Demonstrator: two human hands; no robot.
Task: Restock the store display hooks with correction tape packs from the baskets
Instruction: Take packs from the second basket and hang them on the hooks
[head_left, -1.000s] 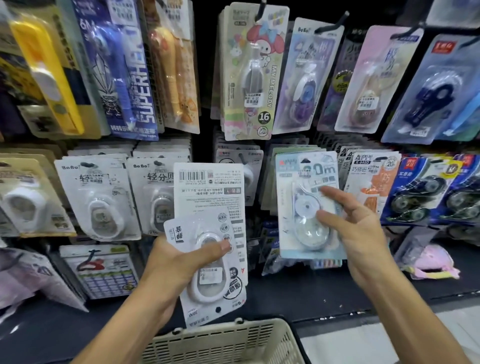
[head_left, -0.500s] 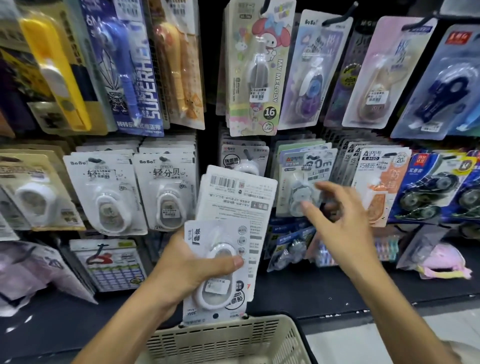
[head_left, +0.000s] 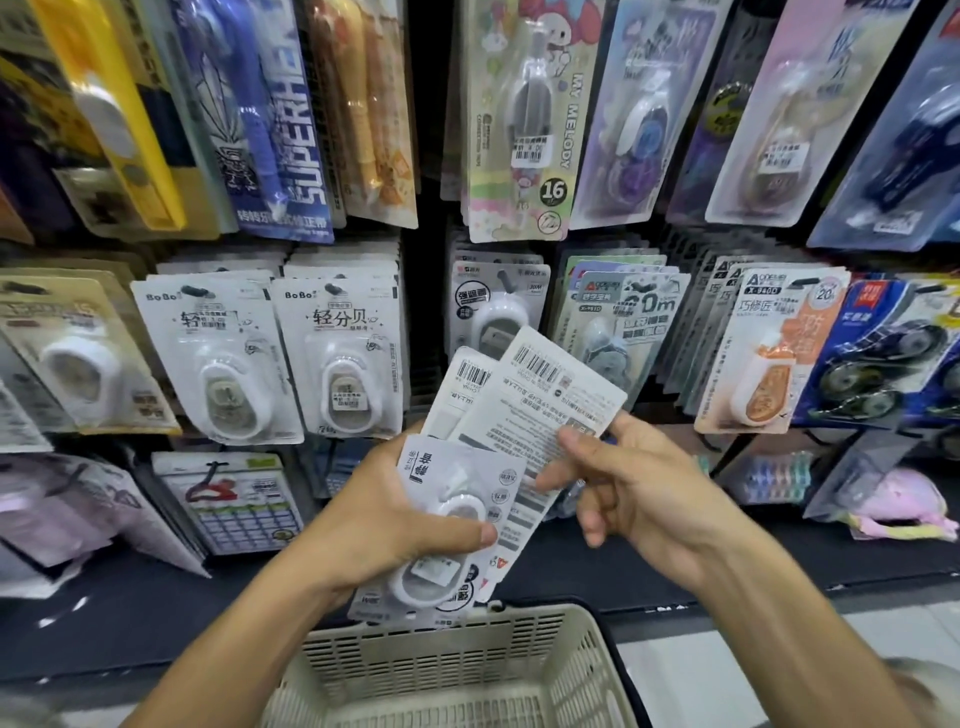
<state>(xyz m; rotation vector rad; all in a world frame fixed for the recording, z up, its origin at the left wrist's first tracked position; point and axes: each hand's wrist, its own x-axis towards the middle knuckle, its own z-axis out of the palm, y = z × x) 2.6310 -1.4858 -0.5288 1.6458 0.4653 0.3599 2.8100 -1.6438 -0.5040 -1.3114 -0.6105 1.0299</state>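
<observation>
The right hand (head_left: 644, 486) has left the light-blue pack (head_left: 631, 317) hanging on its hook and come back to the fan of correction tape packs (head_left: 498, 467) above the basket (head_left: 452, 670) — one pack restocked, the next being picked. Its thumb and forefinger pinch the top back-facing card; the left hand (head_left: 395, 525) clamps the fan's lower end.

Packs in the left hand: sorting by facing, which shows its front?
The lowest white blister pack under the left hand's thumb; the others show barcoded backs.
</observation>
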